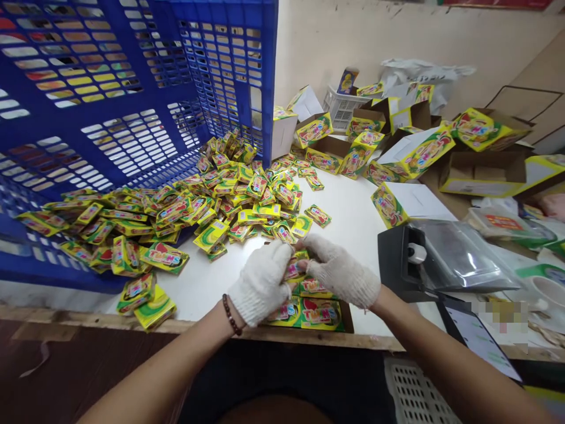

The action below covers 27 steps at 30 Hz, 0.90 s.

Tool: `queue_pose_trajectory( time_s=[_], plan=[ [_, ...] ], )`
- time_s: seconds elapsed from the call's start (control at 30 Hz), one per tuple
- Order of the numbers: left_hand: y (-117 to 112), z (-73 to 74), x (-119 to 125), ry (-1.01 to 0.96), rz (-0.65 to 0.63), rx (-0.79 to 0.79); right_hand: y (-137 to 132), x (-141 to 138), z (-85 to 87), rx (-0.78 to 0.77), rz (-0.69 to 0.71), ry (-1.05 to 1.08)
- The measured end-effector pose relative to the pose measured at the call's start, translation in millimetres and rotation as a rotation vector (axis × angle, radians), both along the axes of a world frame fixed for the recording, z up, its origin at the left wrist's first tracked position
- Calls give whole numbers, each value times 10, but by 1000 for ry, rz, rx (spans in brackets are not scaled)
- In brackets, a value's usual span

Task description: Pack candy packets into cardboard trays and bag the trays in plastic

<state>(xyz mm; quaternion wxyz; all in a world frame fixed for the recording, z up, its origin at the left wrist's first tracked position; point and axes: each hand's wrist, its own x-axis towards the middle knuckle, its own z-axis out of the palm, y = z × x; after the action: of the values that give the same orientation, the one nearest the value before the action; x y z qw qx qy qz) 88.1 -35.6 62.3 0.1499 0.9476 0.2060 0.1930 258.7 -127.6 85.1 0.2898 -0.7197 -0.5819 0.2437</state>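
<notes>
My left hand (263, 281), in a white knitted glove with fingertips bare, has its fingers curled at the near edge of the table. Facing it, my right hand (342, 268), gloved the same way, is bent inward with thumb and fingers close together. Between them shows a small yellow-green candy box (296, 268), partly covered by the fingers; both hands appear closed on it. Below, several more candy boxes (322, 313) lie flat in rows inside an open cardboard box (348, 317), whose left part my left hand hides.
A blue plastic crate (150, 109) lies on its side at left, with a heap of candy boxes (229, 188) spilling onto the white table (342, 203). Open display cartons (421, 150) crowd the back right. A black holder with clear plastic film (463, 253) stands at right.
</notes>
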Motion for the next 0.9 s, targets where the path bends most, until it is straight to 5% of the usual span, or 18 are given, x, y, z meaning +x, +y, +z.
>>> queue_pose_trajectory(
  time_s=[0.1,0.27,0.53,0.73,0.9],
  plan=[
    [-42,3,151,40,65,-38,-50,212,27,-90,-133,-123],
    [-94,-197,219,230,-25,3,-70,459,-180,-291,-283,-267],
    [-263,-352,436,150,-126,194,-87,426,-480,-99,-214,-354],
    [-178,-284,441,124,66,97,-138,535,-521,-39,-295,-274],
    [-194,-391,485,168,-221,154,-96,466,-511,-157,-166,-618]
  ],
)
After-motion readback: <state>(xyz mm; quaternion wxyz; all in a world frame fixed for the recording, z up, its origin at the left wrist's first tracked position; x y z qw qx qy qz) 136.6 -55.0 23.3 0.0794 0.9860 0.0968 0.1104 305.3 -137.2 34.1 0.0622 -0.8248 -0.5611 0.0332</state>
